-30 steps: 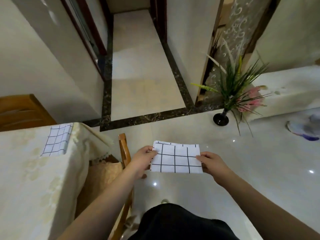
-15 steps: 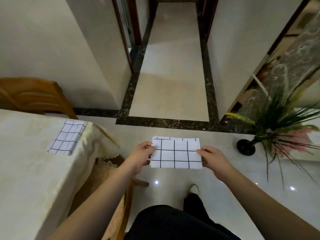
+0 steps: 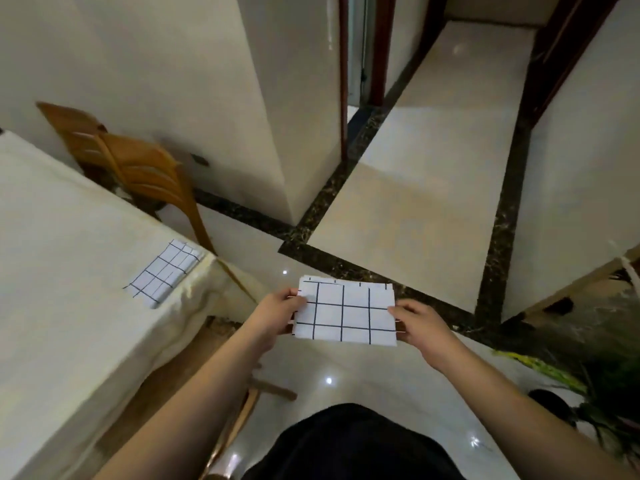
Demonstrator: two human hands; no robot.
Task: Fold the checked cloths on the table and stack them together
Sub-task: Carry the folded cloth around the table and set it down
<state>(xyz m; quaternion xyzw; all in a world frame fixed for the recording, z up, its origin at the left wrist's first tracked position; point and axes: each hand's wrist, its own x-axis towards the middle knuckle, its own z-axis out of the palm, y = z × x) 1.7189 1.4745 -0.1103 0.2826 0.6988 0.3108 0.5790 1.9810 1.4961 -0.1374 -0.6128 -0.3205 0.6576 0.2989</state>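
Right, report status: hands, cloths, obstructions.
Left hand and right hand pinch opposite ends of folded cloth, held over floor. Second folded cloth on table corner. Nothing between them.

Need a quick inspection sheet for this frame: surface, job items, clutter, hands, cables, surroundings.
Surface: table under a cream tablecloth, at left.
Job's things: one folded checked cloth lies near the table's corner; a second folded checked cloth is held in the air over the floor, off the table.
Clutter: nothing seen.
Hands: left hand and right hand pinch the held cloth's side edges.
Cables: nothing seen.
Surroundings: wooden chair behind the table, glossy tiled floor, plant at right.
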